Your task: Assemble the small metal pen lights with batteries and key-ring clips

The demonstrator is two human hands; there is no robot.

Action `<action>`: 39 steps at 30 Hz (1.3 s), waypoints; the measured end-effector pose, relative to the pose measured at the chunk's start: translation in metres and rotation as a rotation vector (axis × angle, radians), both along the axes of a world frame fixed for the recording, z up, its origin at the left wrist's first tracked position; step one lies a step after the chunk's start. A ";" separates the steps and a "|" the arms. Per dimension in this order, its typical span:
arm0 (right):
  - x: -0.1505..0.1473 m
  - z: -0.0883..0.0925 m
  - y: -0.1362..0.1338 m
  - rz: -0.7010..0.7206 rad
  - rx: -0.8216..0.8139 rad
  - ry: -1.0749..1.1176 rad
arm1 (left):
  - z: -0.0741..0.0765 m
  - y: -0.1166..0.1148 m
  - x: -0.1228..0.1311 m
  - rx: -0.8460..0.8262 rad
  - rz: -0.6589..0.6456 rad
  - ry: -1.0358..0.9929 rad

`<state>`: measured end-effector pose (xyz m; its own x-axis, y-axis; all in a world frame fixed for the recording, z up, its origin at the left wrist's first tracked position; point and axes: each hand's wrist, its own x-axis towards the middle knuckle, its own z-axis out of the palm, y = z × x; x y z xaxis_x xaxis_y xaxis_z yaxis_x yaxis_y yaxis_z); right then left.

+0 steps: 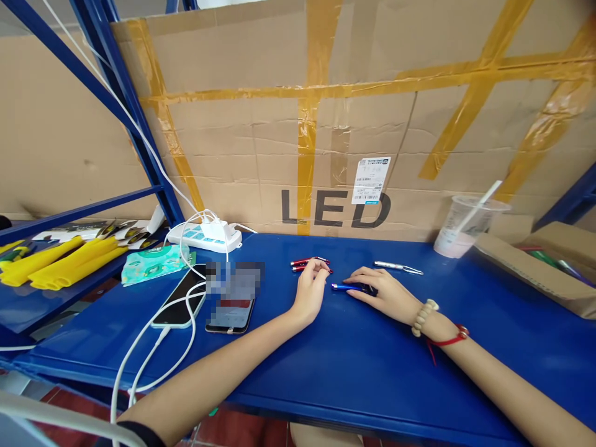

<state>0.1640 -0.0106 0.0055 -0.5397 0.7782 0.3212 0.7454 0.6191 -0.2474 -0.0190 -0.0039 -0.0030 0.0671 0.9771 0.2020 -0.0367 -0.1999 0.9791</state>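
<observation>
On the blue tabletop [298, 366], two slim red metallic pens [300, 265] lie side by side. My left hand [311, 288] has its fingers curled over the right end of the nearer one, partly hiding it. To the right, my right hand [388, 292] rests palm down, its thumb and fingers closed around a shiny blue pen [345, 287] lying flat, its tip pointing left. A dark part of it shows beneath the fingers. Behind my right hand lies a silver-white pen [390, 266] with a thin loop at its right end; neither hand touches it.
Two phones [233, 316] with white charging cables [139, 347] lie left. A power strip [228, 239] and teal packet [153, 264] stand behind. A plastic cup [459, 239] with straw and an open cardboard box [535, 273] sit right. A large carton [261, 149] walls the back.
</observation>
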 end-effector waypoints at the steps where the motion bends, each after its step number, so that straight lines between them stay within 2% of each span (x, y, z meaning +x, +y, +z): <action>1: 0.000 0.000 0.000 0.004 -0.006 0.001 | 0.000 0.000 0.000 0.003 -0.005 -0.001; 7: 0.000 0.001 -0.004 0.009 -0.035 0.011 | 0.003 0.012 -0.008 0.088 0.063 0.013; 13: 0.012 -0.001 -0.003 0.016 -0.046 0.073 | 0.002 0.024 -0.016 -0.103 0.195 -0.140; 17: 0.024 0.000 0.000 -0.010 -0.052 0.101 | 0.007 0.022 -0.016 -0.140 0.228 -0.156; 22: 0.020 0.003 -0.003 0.000 -0.029 0.075 | 0.010 0.017 -0.014 -0.096 0.196 -0.153; 31: 0.004 -0.004 -0.005 0.036 0.006 0.078 | 0.006 0.011 -0.005 -0.115 0.010 -0.204; 39: 0.008 0.000 -0.005 -0.116 0.000 0.186 | 0.006 0.004 0.001 -0.114 -0.004 -0.066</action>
<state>0.1722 -0.0159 0.0059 -0.3783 0.8316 0.4067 0.7528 0.5320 -0.3876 -0.0182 0.0002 0.0028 0.0612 0.9937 0.0934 -0.1024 -0.0869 0.9909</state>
